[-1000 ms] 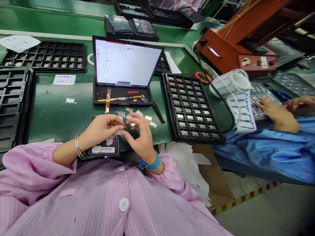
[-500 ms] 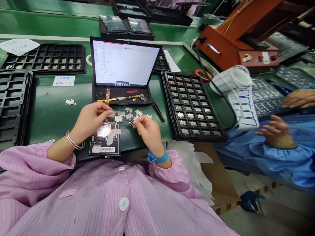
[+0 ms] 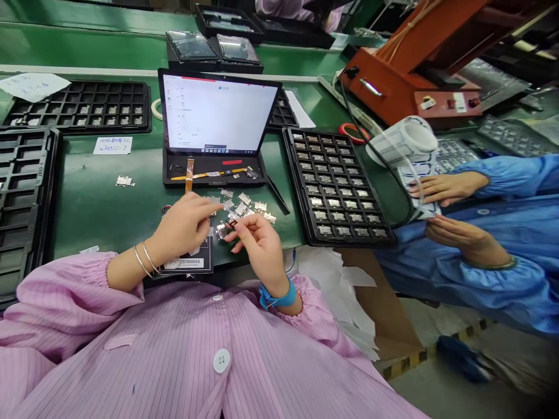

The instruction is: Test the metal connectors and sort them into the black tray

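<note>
My left hand point(image 3: 186, 224) lies over the black board with a printed label point(image 3: 192, 263), its index finger stretched right toward the small metal modules; its other fingers are partly hidden. In my right hand point(image 3: 257, 241), thumb and fingers pinch a small dark part point(image 3: 232, 224). Just left of those fingertips is a silvery module point(image 3: 221, 231). Several more modules point(image 3: 244, 199) lie loosely on the green table beyond my hands. Behind them stands a lit screen point(image 3: 218, 113) in a black case, with an orange flex cable point(image 3: 189, 174) hanging over its front edge.
A black tray of modules point(image 3: 340, 189) stands to the right, with tweezers point(image 3: 278, 196) beside it. More trays point(image 3: 28, 198) are at the left. One module point(image 3: 124, 181) lies alone. At the right, a person's hands point(image 3: 449, 189) touch a label sheet below a roll point(image 3: 404, 139).
My left hand has moved over the board, its index finger now extended. My right hand has shifted slightly down and shows a dark part. The other person's hands have moved left onto the label sheet.
</note>
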The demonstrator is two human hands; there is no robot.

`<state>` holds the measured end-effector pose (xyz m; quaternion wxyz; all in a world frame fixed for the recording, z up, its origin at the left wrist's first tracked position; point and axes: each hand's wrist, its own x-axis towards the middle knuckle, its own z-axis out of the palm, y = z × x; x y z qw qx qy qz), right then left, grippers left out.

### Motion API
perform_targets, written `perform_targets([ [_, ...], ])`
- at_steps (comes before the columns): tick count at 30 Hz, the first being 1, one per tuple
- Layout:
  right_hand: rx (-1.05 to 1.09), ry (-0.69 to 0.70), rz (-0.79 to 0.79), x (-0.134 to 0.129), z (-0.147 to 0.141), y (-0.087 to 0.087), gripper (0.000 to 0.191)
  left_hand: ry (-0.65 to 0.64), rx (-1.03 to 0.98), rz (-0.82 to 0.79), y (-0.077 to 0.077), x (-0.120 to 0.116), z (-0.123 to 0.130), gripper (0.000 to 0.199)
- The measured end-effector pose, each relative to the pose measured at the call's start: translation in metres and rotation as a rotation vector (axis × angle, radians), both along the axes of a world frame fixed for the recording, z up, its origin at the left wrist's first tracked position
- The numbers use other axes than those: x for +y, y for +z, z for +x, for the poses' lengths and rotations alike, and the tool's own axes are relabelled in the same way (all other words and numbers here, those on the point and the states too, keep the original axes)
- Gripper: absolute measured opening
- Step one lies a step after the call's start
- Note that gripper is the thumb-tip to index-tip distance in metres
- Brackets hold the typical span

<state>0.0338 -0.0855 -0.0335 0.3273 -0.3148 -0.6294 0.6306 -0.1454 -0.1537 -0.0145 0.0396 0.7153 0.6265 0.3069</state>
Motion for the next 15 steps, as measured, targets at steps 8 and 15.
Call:
perform_targets([
  [8, -0.125, 0.024, 0.007, 0.011, -0.007, -0.011, 0.039, 0.669, 0.021, -0.200, 0.038, -0.015, -0.088, 0.023],
  [15, -0.211, -0.010, 0.111, 0.025, -0.005, -0.013, 0.027, 0.778, 0.021, -0.510, 0.045, -0.031, -0.134, 0.019],
])
